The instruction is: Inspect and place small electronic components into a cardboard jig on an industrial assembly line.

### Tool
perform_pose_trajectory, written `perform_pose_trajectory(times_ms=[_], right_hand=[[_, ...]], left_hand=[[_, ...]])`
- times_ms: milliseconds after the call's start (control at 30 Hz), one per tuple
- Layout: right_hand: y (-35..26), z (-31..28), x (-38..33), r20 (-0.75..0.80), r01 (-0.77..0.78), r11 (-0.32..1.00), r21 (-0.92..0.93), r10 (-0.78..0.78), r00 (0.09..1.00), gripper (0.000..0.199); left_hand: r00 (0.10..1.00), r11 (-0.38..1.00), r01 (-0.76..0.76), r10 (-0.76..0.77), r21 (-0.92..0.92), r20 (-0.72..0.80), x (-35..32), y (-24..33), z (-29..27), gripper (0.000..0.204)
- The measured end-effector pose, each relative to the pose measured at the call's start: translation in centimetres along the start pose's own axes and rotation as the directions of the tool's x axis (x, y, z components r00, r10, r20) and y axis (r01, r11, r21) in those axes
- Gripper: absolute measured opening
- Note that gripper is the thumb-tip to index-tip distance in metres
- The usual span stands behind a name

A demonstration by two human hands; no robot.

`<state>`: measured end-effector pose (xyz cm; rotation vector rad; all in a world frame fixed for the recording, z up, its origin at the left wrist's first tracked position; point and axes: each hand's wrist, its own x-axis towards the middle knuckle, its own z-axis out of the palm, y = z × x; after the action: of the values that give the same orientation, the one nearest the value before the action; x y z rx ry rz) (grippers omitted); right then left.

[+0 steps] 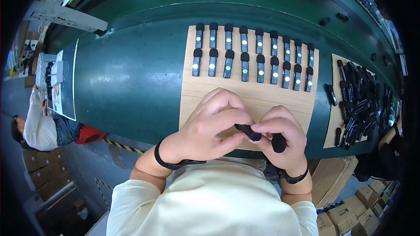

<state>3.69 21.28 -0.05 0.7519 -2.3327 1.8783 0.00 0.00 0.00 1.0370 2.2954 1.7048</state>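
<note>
The green bench (131,74) stretched before the person, carrying a wood-grain board (199,98). Across the board's far half lay two rows of foam-capped microphones (245,67), their lights glowing. Above its near part, the left hand (205,126) and right hand (293,140) pinched a small black piece (250,132); the right also held a black foam cap (279,143).

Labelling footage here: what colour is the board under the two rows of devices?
Light tan: the board, in the head view.
</note>
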Motion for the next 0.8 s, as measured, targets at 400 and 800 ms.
perform_pose_trajectory(times_ms=[400, 800], right_hand=[[1.8, 0.3, -2.1, 0.011, -0.394, 0.919, -0.036, 0.394, 0.919, 0.025], [3.5, 0.0, -3.8, 0.027, -0.432, 0.872, -0.23, 0.449, 0.893, 0.017]], left_hand=[[0.988, 0.823, 0.113, -0.033, 0.556, -0.152, -4.3, -3.0, -3.1, 0.028], [0.998, 0.496, 0.022, 0.035, 0.868, -0.046, -5.8, -4.3, -3.7, 0.034]])
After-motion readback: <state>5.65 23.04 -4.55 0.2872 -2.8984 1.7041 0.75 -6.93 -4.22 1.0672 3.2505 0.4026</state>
